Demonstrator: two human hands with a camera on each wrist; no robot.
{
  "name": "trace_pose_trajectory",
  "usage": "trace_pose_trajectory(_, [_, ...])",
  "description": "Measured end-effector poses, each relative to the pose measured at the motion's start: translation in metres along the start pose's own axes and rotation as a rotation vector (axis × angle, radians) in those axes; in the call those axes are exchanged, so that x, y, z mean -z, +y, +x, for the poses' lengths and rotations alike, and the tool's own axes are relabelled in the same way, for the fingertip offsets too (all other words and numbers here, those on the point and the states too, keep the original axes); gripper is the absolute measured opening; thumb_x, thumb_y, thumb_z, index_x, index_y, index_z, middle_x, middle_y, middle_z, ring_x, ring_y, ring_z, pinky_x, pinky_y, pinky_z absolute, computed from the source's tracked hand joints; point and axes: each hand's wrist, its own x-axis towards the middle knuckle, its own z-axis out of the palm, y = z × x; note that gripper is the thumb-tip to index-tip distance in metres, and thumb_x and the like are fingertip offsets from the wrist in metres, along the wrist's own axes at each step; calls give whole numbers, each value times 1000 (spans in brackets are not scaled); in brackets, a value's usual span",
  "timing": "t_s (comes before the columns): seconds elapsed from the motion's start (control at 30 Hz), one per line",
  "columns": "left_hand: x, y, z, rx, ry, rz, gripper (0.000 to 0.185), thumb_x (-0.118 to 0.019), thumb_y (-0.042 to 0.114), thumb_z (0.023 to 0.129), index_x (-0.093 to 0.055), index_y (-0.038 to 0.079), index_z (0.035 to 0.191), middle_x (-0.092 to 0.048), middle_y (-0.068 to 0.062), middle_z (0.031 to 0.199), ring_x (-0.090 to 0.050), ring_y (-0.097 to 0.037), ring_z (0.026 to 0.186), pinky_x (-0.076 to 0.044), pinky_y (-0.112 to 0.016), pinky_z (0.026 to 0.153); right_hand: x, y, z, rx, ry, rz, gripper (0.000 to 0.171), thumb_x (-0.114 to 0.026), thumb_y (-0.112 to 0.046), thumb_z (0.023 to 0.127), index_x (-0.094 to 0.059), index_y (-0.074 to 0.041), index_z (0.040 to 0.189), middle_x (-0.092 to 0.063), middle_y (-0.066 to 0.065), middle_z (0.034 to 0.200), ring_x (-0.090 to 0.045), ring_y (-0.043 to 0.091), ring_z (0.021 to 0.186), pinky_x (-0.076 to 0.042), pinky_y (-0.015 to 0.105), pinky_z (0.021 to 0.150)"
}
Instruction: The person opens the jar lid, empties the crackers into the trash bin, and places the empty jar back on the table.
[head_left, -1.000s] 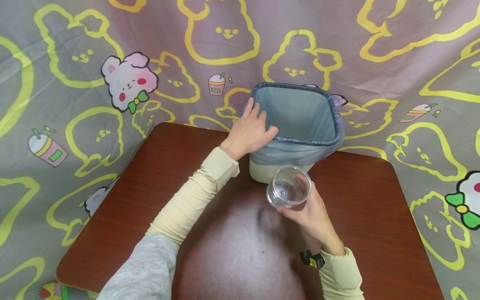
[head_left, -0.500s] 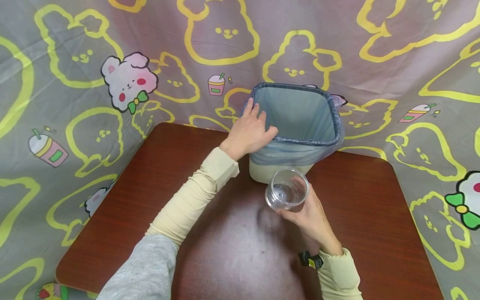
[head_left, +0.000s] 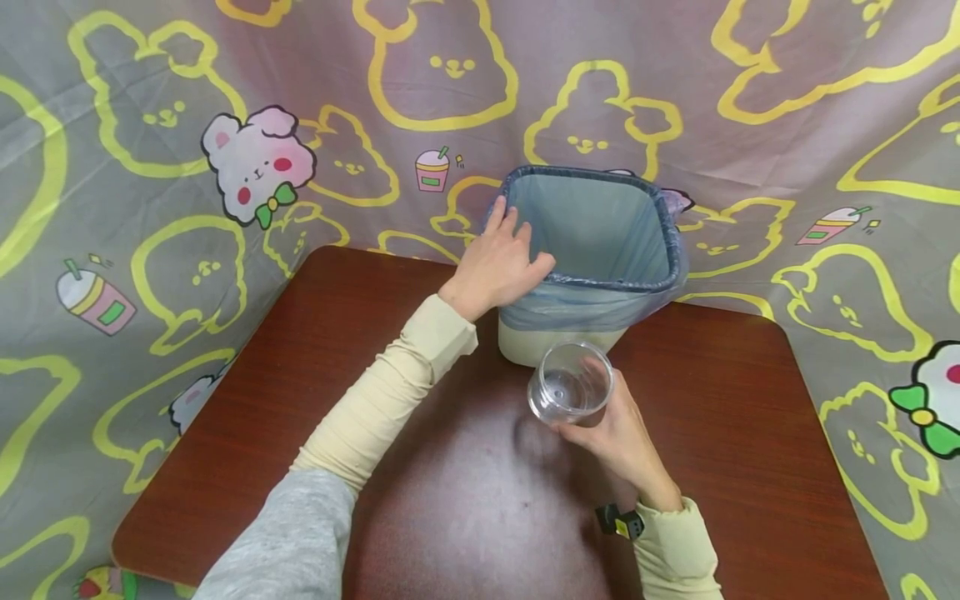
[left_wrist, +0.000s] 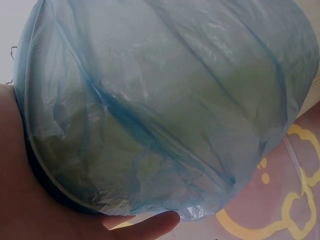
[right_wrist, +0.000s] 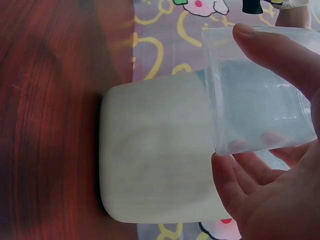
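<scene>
Clear plastic cup [head_left: 572, 389], upright and seemingly empty, held above the worktop [head_left: 750, 433] just in front of the lined waste bin [head_left: 592, 329]. Our right hand [head_left: 618, 437] wraps it, fingers and thumb curled round the wall, as the right wrist view confirms [right_wrist: 260, 90]. Our left hand [head_left: 498, 267] rests on the bin's near left rim, fingers spread flat on the blue liner [left_wrist: 160, 110], thumb along the near edge, gripping nothing. The bin stands at the worktop's far edge, against a cartoon-print backdrop [head_left: 255, 162]. To handle the cup well, we judge a light grip best, since thin plastic buckles; the left hand should press the rim down so bin and liner stay put.
</scene>
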Motion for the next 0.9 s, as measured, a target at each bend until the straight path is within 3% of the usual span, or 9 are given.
trace_pose_trajectory(0.9, [0, 0, 0, -8, 5, 2, 71, -26, 50, 95, -37, 4, 148, -19, -16, 161, 10, -27, 151, -36, -50, 111, -7, 7, -5, -30, -37, 15, 96, -92, -16, 57, -42, -9, 138, -50, 14, 131, -51, 29, 120, -38, 44, 98])
